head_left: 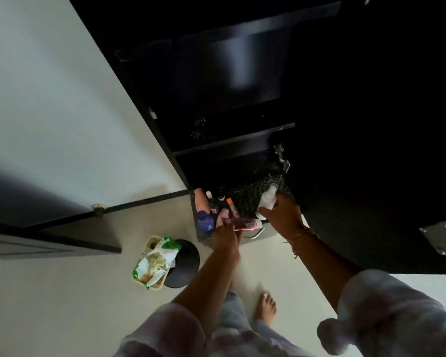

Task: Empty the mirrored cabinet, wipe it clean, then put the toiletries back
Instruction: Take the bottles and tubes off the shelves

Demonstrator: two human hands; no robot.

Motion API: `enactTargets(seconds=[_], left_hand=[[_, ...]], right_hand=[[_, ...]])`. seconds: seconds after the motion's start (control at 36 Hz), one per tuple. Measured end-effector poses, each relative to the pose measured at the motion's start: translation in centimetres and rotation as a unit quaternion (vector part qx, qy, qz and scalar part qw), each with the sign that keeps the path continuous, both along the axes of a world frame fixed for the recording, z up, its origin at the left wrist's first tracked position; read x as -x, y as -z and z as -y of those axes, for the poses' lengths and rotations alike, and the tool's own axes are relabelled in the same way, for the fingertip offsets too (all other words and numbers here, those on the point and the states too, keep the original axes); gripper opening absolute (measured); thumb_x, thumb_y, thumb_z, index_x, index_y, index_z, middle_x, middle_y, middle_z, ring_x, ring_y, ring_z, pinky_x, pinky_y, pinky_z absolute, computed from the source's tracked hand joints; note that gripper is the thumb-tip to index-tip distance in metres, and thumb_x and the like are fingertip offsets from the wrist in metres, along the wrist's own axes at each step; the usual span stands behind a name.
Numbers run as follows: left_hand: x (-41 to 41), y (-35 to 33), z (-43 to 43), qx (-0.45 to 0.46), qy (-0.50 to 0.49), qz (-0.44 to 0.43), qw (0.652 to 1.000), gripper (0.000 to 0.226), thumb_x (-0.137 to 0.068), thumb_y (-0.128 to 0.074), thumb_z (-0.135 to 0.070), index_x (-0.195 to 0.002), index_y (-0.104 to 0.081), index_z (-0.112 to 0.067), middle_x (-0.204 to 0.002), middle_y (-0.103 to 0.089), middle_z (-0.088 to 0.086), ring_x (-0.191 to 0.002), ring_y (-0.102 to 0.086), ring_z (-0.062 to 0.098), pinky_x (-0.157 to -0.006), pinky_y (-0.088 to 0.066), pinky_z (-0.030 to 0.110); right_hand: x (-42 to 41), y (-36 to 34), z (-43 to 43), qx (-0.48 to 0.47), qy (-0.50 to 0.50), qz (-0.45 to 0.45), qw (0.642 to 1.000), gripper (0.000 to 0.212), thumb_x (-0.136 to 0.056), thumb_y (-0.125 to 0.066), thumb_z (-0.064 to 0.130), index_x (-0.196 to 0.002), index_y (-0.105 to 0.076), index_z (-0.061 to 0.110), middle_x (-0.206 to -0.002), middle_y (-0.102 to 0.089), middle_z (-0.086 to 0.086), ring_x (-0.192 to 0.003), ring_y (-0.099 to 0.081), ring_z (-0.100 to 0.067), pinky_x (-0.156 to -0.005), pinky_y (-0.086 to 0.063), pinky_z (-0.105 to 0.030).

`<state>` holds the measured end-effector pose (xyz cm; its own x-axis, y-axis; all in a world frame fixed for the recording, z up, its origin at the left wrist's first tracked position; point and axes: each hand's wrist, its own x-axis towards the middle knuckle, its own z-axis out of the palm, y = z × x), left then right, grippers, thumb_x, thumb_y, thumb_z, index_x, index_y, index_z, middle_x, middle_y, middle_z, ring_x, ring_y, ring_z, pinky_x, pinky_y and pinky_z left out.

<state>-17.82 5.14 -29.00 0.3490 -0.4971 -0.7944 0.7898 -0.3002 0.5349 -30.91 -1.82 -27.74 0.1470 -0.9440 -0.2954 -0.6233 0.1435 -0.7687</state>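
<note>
on the dark speckled stone counter [250, 191], at its left corner, the toiletries stand packed together: a tall pale pink plastic bottle [201, 200], a round dark blue bottle [206, 220] just in front of it, a small white-capped vial [209, 195] and a slim orange-capped tube [231, 206]. the left hand [225, 237] pinches a flat pink translucent packet [242, 224] at the counter's front edge, beside that cluster. the right hand [281, 212] is curled round a white object [268, 198] resting on the counter; whether it is a cloth or a bottle is unclear. a chrome tap [281, 155] sits behind it. above, the dark open cabinet [232, 140] is too dim to read. on the pale floor, a cream basket [150, 243] of green-and-white packets rests on a round black stool [188, 258].
</note>
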Motion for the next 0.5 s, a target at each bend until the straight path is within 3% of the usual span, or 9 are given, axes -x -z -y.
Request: enactTargets(seconds=[0.06,0.14,0.22,0.28,0.33,0.42,0.5], left_hand=[[0.3,2.2,-0.4,-0.026,-0.007,0.0,1.0,0.034,-0.091,-0.063,-0.017,-0.125,-0.059,-0.021,-0.12,-0.068,0.006,-0.105,-0.068,0.022,-0.085,-0.057,0.035],[0.4,5.2,-0.8,-0.076,-0.017,-0.015,0.997,0.031,-0.094,-0.053,-0.005,-0.125,-0.056,-0.008,-0.12,-0.067,0.014,-0.103,-0.068,0.024,-0.089,-0.055,0.036],[0.6,7.1,-1.1,-0.095,-0.007,-0.061,0.994,0.017,-0.095,-0.052,-0.005,-0.108,-0.063,-0.002,-0.103,-0.073,0.013,-0.093,-0.071,0.02,-0.082,-0.057,0.029],[0.7,8.1,-0.9,-0.098,0.015,-0.062,0.993,0.021,-0.095,-0.051,-0.008,-0.112,-0.063,-0.006,-0.112,-0.07,0.011,-0.104,-0.067,0.019,-0.085,-0.056,0.029],[0.6,8.8,-0.6,-0.102,0.013,-0.082,0.991,0.023,-0.097,-0.048,-0.01,-0.114,-0.064,-0.009,-0.112,-0.071,0.006,-0.106,-0.065,0.015,-0.078,-0.054,0.025],[0.4,8.8,0.3,-0.105,-0.007,-0.092,0.99,0.017,-0.099,-0.048,-0.009,-0.1,-0.065,-0.005,-0.093,-0.074,0.005,-0.089,-0.07,0.013,-0.067,-0.054,0.019],[0.4,8.7,1.2,-0.1,-0.054,-0.088,0.99,0.012,-0.097,-0.049,-0.001,-0.098,-0.062,-0.002,-0.086,-0.072,0.01,-0.08,-0.072,0.018,-0.071,-0.059,0.026]], right_hand=[[-0.1,1.4,0.4,-0.003,0.003,-0.01,1.0,0.041,-0.077,-0.077,0.025,-0.114,-0.063,0.015,-0.112,-0.067,-0.001,-0.106,-0.061,-0.018,-0.089,-0.043,-0.023],[-0.5,3.5,1.1,0.012,0.005,-0.019,1.0,0.04,-0.074,-0.08,0.024,-0.109,-0.064,0.013,-0.108,-0.068,-0.001,-0.104,-0.063,-0.019,-0.09,-0.048,-0.026],[-0.9,5.0,1.9,0.007,0.01,-0.008,1.0,0.042,-0.072,-0.082,0.021,-0.109,-0.064,0.012,-0.108,-0.068,-0.001,-0.103,-0.063,-0.018,-0.093,-0.052,-0.035],[-1.2,5.6,2.4,-0.019,0.005,-0.011,1.0,0.04,-0.072,-0.081,0.027,-0.108,-0.065,0.016,-0.106,-0.07,0.001,-0.1,-0.064,-0.016,-0.09,-0.053,-0.035],[-1.5,6.4,3.0,-0.036,-0.008,-0.007,0.999,0.04,-0.068,-0.076,0.039,-0.102,-0.066,0.021,-0.1,-0.071,0.004,-0.095,-0.066,-0.014,-0.087,-0.054,-0.036],[-2.0,7.3,3.6,-0.042,-0.022,-0.013,0.999,0.04,-0.068,-0.075,0.04,-0.102,-0.066,0.02,-0.099,-0.072,0.003,-0.094,-0.067,-0.015,-0.085,-0.055,-0.034],[-2.7,7.7,4.0,-0.034,-0.029,-0.019,0.999,0.037,-0.075,-0.078,0.028,-0.107,-0.065,0.015,-0.103,-0.071,-0.001,-0.096,-0.065,-0.016,-0.085,-0.052,-0.03]])
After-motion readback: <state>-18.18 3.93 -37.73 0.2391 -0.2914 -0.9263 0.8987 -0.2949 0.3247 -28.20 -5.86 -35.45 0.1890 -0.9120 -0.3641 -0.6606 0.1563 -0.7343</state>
